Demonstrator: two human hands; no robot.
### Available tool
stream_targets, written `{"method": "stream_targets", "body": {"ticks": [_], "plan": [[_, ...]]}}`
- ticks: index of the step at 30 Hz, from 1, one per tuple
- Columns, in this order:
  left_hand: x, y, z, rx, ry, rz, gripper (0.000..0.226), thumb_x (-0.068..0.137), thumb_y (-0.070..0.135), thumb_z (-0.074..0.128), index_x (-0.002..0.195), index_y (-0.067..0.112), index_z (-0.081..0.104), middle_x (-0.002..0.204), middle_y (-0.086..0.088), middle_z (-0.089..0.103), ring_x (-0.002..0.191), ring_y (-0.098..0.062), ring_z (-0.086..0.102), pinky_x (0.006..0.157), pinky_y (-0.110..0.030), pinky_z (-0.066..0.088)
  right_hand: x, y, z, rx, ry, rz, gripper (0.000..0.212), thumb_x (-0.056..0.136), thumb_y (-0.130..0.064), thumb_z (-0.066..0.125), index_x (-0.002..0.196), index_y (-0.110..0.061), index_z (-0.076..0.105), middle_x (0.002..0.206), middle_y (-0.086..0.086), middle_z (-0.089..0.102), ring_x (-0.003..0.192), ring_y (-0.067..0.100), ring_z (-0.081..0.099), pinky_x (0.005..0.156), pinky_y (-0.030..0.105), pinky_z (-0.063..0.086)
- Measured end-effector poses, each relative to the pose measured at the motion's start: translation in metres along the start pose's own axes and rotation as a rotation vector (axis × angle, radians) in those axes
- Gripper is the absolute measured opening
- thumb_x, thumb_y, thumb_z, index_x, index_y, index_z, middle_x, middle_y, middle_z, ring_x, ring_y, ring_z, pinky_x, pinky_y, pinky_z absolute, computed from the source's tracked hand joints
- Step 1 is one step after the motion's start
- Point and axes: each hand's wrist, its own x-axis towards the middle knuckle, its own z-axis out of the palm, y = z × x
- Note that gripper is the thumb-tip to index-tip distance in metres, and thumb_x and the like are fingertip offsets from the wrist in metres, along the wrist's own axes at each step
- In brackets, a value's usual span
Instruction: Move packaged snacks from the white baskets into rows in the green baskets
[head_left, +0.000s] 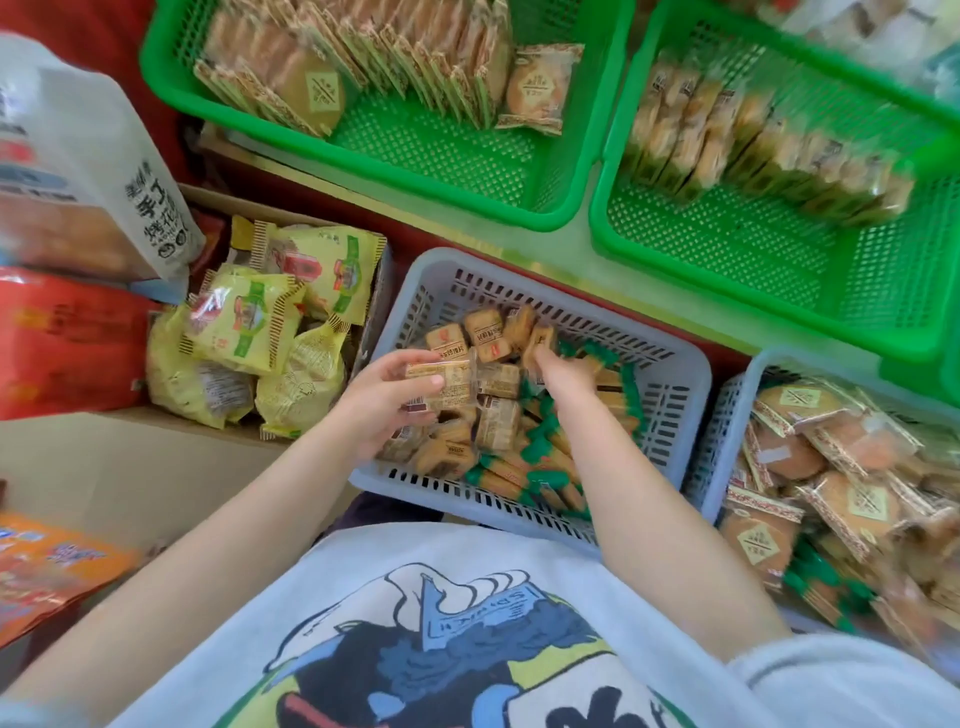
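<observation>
Fingers (415, 364) of the left hand (382, 400) pinch a tan snack pack (441, 382) above the white basket (670, 395), while the right hand (558, 371) digs into the packs at that basket's far side, its fingers hidden, so I cannot tell their grip. This looks like the gathering step; next, the packs must be carried beyond the white basket to a green basket (452, 192) and stood in line. Left of the white basket lie yellow bags (249, 332); nothing seems to block the way.

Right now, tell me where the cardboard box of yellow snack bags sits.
Left of centre in the head view, the cardboard box stands directly left of the middle white basket, below the left green basket.
</observation>
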Motion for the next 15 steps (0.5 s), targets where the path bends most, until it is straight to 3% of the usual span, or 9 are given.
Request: {"method": "stream_targets", "body": {"ticks": [2, 4, 6, 8, 13, 15], "plan": [[0.001, 0.002, 0.003, -0.009, -0.001, 0.006, 0.033, 0.085, 0.017, 0.078, 0.117, 0.018, 0.07, 0.134, -0.013, 0.06, 0.116, -0.032, 0.065, 0.09, -0.05, 0.059, -0.02, -0.001, -0.013, 0.096, -0.061, -0.026, 0.055, 0.096, -0.046, 0.052, 0.141, -0.013, 0.049, 0.139, 0.007, 0.054, 0.122, 0.028, 0.056, 0.097, 0.04, 0.045], [0.0, 0.008, 0.01, -0.004, -0.009, 0.016, 0.032, 0.087, 0.021, 0.075, 0.118, 0.018, 0.068, 0.133, -0.011, 0.06, 0.112, -0.028, 0.067, 0.087, -0.042, 0.06, -0.042, 0.0, -0.03, 0.27, -0.215, -0.104, 0.033, 0.101, -0.035, 0.046, 0.119, -0.013, 0.061, 0.115, 0.009, 0.065, 0.093, 0.021, 0.062, 0.084, 0.035, 0.049], [-0.002, 0.017, 0.025, -0.005, -0.05, 0.038, 0.036, 0.086, 0.028, 0.074, 0.119, 0.018, 0.065, 0.131, -0.011, 0.063, 0.109, -0.026, 0.069, 0.085, -0.038, 0.059, -0.064, 0.002, -0.052, 0.457, -0.379, -0.158, 0.028, 0.103, -0.026, 0.043, 0.111, -0.009, 0.063, 0.095, 0.009, 0.068, 0.078, 0.02, 0.061, 0.075, 0.033, 0.051], [-0.004, 0.03, 0.045, 0.009, -0.109, 0.059, 0.044, 0.08, 0.038, 0.072, 0.119, 0.02, 0.064, 0.13, -0.01, 0.064, 0.112, -0.025, 0.066, 0.085, -0.037, 0.057, -0.082, 0.002, -0.072, 0.496, -0.438, -0.227, 0.026, 0.105, -0.025, 0.043, 0.105, -0.01, 0.064, 0.083, 0.004, 0.067, 0.072, 0.017, 0.057, 0.063, 0.031, 0.048], [-0.007, 0.063, 0.111, 0.152, -0.305, 0.164, 0.058, 0.082, 0.042, 0.078, 0.128, 0.015, 0.058, 0.129, -0.012, 0.064, 0.115, -0.029, 0.065, 0.087, -0.041, 0.058, -0.108, -0.009, -0.107, 0.228, -0.157, -0.495, 0.035, 0.1, -0.054, 0.05, 0.1, -0.021, 0.064, 0.089, -0.001, 0.067, 0.075, 0.014, 0.062, 0.063, 0.028, 0.048], [-0.01, 0.077, 0.138, 0.167, -0.323, 0.21, 0.068, 0.073, 0.04, 0.08, 0.129, 0.012, 0.055, 0.126, -0.013, 0.065, 0.115, -0.03, 0.065, 0.093, -0.044, 0.056, -0.117, -0.013, -0.125, 0.236, -0.086, -0.583, 0.028, 0.099, -0.052, 0.053, 0.103, -0.026, 0.062, 0.092, -0.003, 0.067, 0.072, 0.011, 0.061, 0.059, 0.023, 0.045]]}}
